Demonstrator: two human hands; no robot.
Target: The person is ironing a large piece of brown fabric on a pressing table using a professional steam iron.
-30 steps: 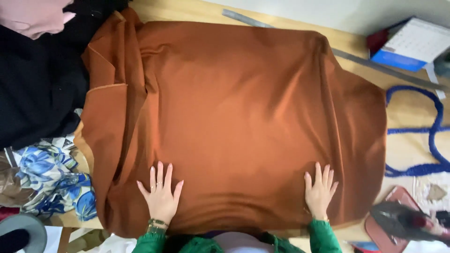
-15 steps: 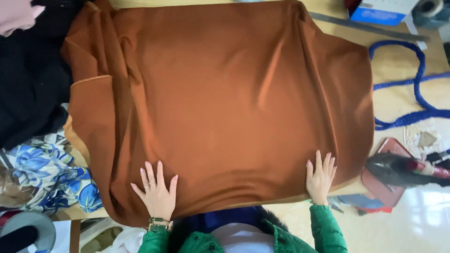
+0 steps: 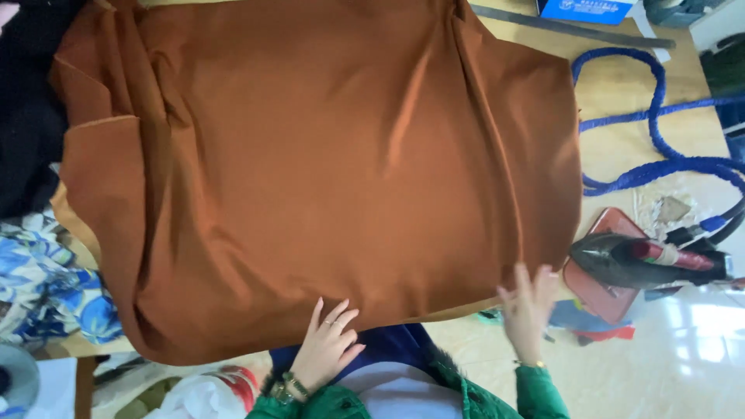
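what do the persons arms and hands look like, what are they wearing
Both arms are in green sleeves. The left hand is bare, with a thin ring on one of its fingers and a dark banded watch or bracelet with gold-coloured parts at the wrist. The right hand is bare too, with a thin gold-coloured bracelet at its wrist.

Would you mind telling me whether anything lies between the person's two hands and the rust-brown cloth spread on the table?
Nothing visible does. The left hand rests directly on the near edge of the rust-brown cloth, and the right hand is at its near right corner. The dark clothes iron sits off to the right, clear of both.
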